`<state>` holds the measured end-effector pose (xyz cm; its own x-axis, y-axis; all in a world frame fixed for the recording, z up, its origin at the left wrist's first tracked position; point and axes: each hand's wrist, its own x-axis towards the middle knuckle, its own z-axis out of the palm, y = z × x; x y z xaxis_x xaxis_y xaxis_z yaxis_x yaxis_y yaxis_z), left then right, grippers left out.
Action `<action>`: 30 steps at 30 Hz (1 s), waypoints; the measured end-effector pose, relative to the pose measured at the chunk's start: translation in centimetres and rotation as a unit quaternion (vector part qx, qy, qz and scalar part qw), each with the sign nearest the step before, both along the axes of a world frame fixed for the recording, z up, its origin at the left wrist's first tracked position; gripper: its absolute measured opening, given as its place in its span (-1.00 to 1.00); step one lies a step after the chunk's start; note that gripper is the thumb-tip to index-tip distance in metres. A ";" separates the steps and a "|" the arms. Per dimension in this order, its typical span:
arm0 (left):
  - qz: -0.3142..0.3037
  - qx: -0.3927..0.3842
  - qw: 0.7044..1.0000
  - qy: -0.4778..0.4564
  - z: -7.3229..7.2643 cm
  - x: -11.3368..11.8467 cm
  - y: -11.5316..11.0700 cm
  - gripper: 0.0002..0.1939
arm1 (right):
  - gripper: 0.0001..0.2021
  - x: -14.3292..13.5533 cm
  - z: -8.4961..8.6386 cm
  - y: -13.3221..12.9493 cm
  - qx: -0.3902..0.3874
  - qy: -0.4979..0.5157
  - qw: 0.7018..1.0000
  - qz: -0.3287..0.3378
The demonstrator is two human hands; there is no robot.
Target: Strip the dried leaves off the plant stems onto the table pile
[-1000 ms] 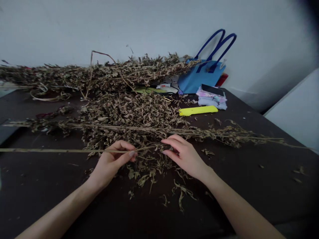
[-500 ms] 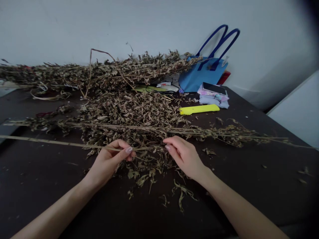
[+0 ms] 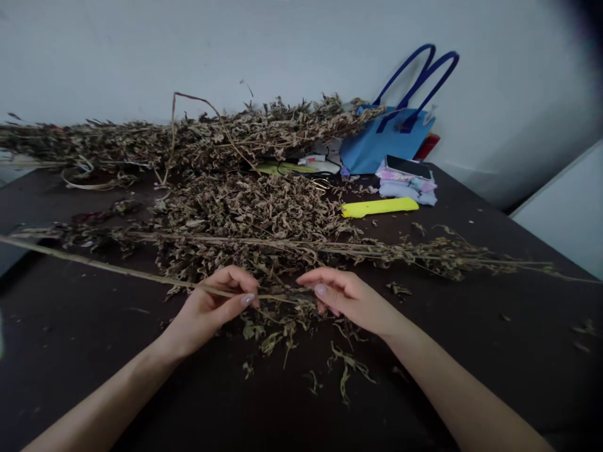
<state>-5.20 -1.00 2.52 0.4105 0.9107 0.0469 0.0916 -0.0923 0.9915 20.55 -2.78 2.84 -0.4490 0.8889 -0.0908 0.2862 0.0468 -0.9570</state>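
My left hand (image 3: 226, 301) pinches a long pale dried stem (image 3: 108, 265) that runs out to the left edge of the view. To its right, the fingers of my right hand (image 3: 343, 298) are curled at the leafy tip of this stem; the exact contact is partly hidden. Under and behind both hands lies a pile of dry, crumpled leaves (image 3: 264, 207). Across the pile rests another long dried stalk (image 3: 424, 256), with leaves along its right part. Loose leaf bits (image 3: 346, 370) are scattered just in front of my hands.
A thick bundle of dried plants (image 3: 141, 141) lies along the wall. At the back right stand a blue bag (image 3: 377, 141) and a phone (image 3: 407, 167) on folded cloth (image 3: 407, 191). A yellow-green tool (image 3: 379, 207) lies before them on the dark table (image 3: 471, 326).
The left part of the held stem has risen, so it now slopes down toward my left hand. My right hand has shifted slightly left and down, nearer to my left hand.
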 end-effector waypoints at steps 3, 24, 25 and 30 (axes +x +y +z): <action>-0.011 0.000 1.000 0.020 0.2 0.0 0.0 -0.91 | -0.72 -0.1 0.0 0.0 -0.019 0.015 1.000 0.014; 0.083 -0.047 0.995 0.029 0.1 0.8 -0.5 -0.79 | -0.75 -2.1 -1.3 -1.7 0.361 -0.073 0.928 -0.062; 0.086 -0.046 0.995 0.026 0.1 0.8 -0.6 -0.80 | -0.74 -2.2 -1.0 -1.7 0.354 -0.064 0.931 -0.062; 0.065 -0.056 0.996 0.021 0.0 1.2 -0.9 -0.81 | -0.83 -2.4 -0.8 -1.9 0.346 -0.077 0.932 -0.079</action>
